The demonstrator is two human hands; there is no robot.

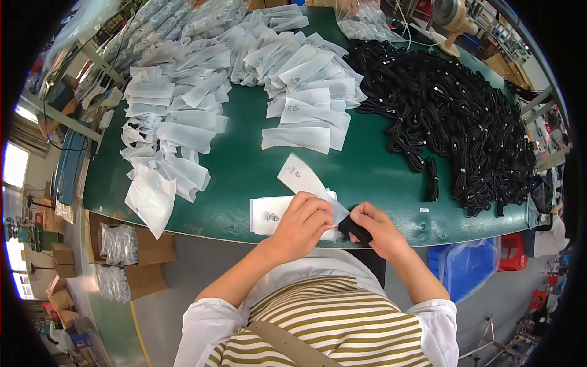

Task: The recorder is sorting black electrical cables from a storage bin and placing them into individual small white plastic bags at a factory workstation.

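My left hand (301, 225) pinches a frosted white plastic bag (301, 175) near the table's front edge, and the bag's far end sticks up and away to the left. Close beside it, my right hand (382, 231) grips a bundled black cable (356, 232) whose end meets the mouth of the bag. How far the cable reaches inside is hidden by my fingers. Beneath my left hand lies a stack of flat white bags (262, 215). A single coiled black cable (431, 178) rests to the right, apart from the large heap of black cables (452, 116).
Rows of frosted bags (299, 137) cover the green table (238, 165) at far centre and left. Clear plastic bags (367, 21) and a small fan (449, 21) stand at the back. Below are cartons (147, 248), a blue lined bin (468, 263) and a red stool (512, 254).
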